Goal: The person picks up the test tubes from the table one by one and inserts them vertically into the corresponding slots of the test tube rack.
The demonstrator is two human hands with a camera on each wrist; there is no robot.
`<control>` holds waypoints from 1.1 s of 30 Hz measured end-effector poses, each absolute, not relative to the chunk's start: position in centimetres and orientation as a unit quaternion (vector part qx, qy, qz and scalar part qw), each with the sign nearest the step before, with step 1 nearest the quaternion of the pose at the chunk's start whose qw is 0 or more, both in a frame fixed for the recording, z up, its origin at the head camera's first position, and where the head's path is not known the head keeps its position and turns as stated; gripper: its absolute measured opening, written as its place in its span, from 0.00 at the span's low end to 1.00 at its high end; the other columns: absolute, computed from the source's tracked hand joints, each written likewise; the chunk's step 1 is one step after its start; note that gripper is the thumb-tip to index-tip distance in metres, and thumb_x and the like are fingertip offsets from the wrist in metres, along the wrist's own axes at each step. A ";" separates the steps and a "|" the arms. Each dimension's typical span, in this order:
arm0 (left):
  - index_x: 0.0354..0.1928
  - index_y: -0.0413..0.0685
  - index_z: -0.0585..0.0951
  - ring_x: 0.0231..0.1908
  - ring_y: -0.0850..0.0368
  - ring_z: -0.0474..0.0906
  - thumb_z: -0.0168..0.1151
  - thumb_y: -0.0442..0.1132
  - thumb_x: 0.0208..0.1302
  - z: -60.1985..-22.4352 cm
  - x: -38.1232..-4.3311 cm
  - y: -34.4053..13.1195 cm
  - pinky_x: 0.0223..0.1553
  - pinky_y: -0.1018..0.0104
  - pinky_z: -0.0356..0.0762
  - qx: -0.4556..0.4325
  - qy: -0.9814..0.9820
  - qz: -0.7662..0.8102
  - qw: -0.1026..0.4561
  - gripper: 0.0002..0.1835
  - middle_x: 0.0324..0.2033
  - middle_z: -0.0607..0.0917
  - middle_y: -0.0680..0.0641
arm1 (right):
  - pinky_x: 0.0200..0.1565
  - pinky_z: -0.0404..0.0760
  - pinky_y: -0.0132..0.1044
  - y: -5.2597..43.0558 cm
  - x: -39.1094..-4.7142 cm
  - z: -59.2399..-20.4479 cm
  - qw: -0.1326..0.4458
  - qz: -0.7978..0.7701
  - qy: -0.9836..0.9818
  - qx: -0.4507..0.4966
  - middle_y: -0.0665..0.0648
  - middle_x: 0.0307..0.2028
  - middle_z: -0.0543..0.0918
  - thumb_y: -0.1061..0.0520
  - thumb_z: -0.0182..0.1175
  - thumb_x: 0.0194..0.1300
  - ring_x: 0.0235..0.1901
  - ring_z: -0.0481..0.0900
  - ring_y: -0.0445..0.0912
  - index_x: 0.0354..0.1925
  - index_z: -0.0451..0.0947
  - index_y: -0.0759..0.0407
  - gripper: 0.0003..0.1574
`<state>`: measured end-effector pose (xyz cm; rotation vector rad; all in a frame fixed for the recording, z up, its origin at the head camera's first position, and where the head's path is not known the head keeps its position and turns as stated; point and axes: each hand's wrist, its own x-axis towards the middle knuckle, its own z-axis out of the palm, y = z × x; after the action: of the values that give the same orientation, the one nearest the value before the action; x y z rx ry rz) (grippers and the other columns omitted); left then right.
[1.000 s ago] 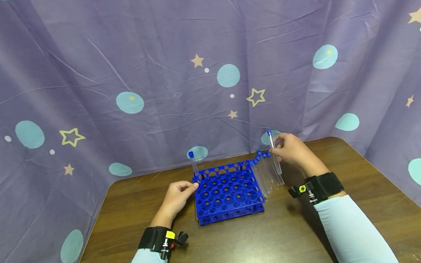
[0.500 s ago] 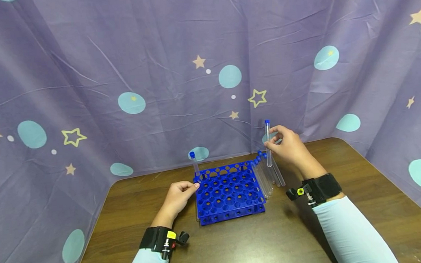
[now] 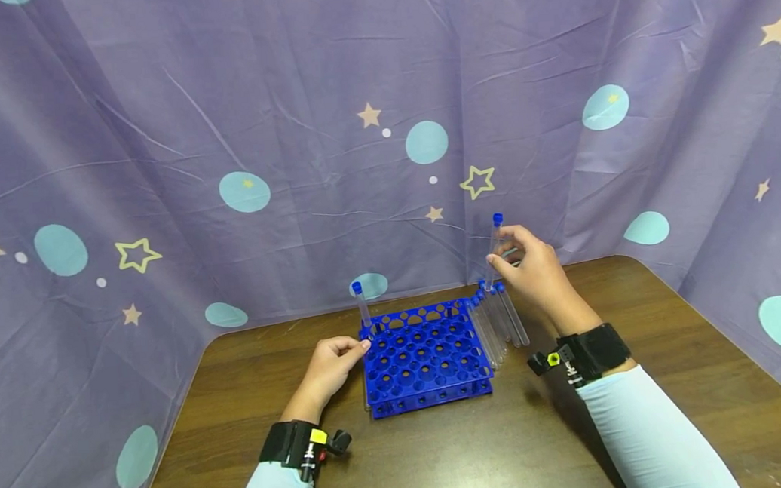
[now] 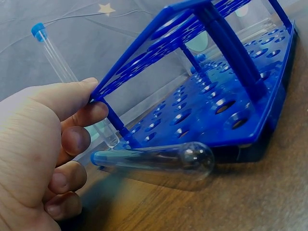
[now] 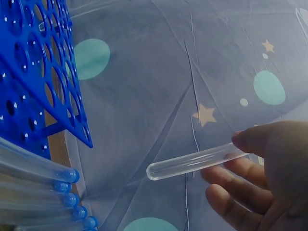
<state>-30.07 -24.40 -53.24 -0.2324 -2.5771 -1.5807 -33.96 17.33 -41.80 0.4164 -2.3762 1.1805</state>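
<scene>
My left hand [image 3: 331, 367] pinches the back-left corner of a blue test tube rack [image 3: 433, 385] between thumb and index finger. One clear, blue-capped test tube [image 3: 363, 308] stands upright in that corner. My right hand [image 3: 531, 268] holds another capped test tube [image 5: 192, 162] between thumb and fingers, raised above the table. In the head view its blue cap points up; the right wrist view shows its rounded end free. Several capped tubes [image 3: 488, 332] lie side by side along the rack's right side. On the rack's left, in the left wrist view, lies one more tube [image 4: 154, 161].
A brown wooden table [image 3: 446, 452] carries everything. Right behind its back edge hangs a purple curtain [image 3: 333, 202] with stars and teal spots, and it also closes off both sides.
My right hand has lifted its test tube away from the loose tubes, up and slightly left, and turned it from one tilt to the other. The left hand and rack stay put.
</scene>
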 end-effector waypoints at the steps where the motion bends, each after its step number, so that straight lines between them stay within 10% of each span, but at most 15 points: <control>1: 0.36 0.40 0.95 0.39 0.62 0.85 0.75 0.40 0.77 -53.3 -30.0 -24.4 0.50 0.69 0.80 -0.076 -0.848 -0.521 0.055 0.11 0.37 0.95 0.45 | 0.44 0.93 0.53 17.2 -33.9 -41.8 0.231 0.428 -0.860 0.153 0.66 0.48 0.94 0.60 0.73 0.78 0.44 0.96 0.64 0.71 0.77 0.63 0.29; 12: 0.36 0.41 0.95 0.40 0.63 0.85 0.75 0.41 0.77 -53.4 -29.9 -24.1 0.51 0.69 0.80 -0.067 -0.848 -0.523 0.051 0.12 0.37 0.96 0.46 | 0.36 0.84 0.25 15.7 -33.4 -41.7 0.268 0.450 -0.833 0.181 0.64 0.47 0.92 0.63 0.75 0.76 0.41 0.97 0.62 0.69 0.78 0.65 0.29; 22: 0.36 0.41 0.95 0.40 0.62 0.86 0.75 0.41 0.76 -53.6 -30.0 -24.4 0.50 0.69 0.81 -0.077 -0.844 -0.529 0.048 0.11 0.37 0.96 0.47 | 0.44 0.93 0.51 12.1 -33.1 -40.5 0.217 0.442 -0.843 0.217 0.61 0.48 0.91 0.60 0.72 0.80 0.43 0.96 0.58 0.72 0.77 0.61 0.29; 33: 0.35 0.42 0.95 0.40 0.62 0.85 0.76 0.42 0.76 -53.4 -30.2 -24.6 0.50 0.68 0.80 -0.076 -0.846 -0.526 0.049 0.12 0.38 0.95 0.47 | 0.50 0.93 0.52 6.5 -33.8 -39.5 0.150 0.447 -0.849 0.239 0.59 0.53 0.92 0.55 0.72 0.81 0.50 0.95 0.55 0.74 0.77 0.57 0.30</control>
<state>-30.22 -24.57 -53.44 -0.2310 -2.5784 -1.6017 -33.82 6.50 -39.50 0.6871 -2.4396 1.2839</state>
